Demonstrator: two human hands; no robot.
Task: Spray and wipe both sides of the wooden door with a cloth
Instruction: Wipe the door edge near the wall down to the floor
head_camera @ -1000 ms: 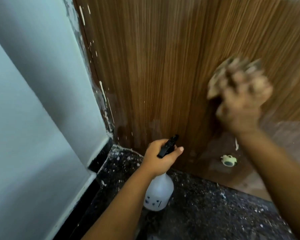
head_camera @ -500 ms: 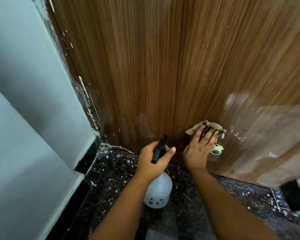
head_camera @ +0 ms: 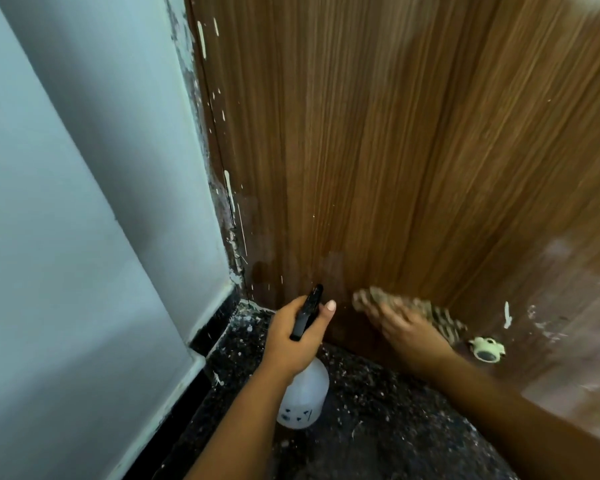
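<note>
The wooden door (head_camera: 413, 150) fills the far side of my view, its brown grain running top to bottom, and it meets the dark speckled floor (head_camera: 395, 410) just past my hands. Low on that door, near its bottom edge, my right hand (head_camera: 406, 327) presses the cloth (head_camera: 430, 313) flat against the wood; my fingers lie spread and fairly straight on top of it. The hand and cloth are blurred, so I cannot tell more about how the cloth is folded. It looks beige with darker stripes, and it sticks out on both sides of my hand.

Just left of the cloth, my left hand (head_camera: 295, 337) grips the spray bottle (head_camera: 303, 393) by its neck, fingers curled round it and the thumb up beside the black trigger head (head_camera: 307, 311). The nozzle points toward the door. The bottle's white translucent body hangs below my fist, above the floor.

To the right of the cloth, a small pale round door stopper (head_camera: 487, 349) sits low by the door's bottom. Pale smears and white paint flecks mark the wood around it. On the left, the door's edge meets a light blue-grey wall (head_camera: 84, 202) with a black skirting (head_camera: 208, 327) at its foot. White paint drips run down the door frame (head_camera: 219, 168) beside the wall.
</note>
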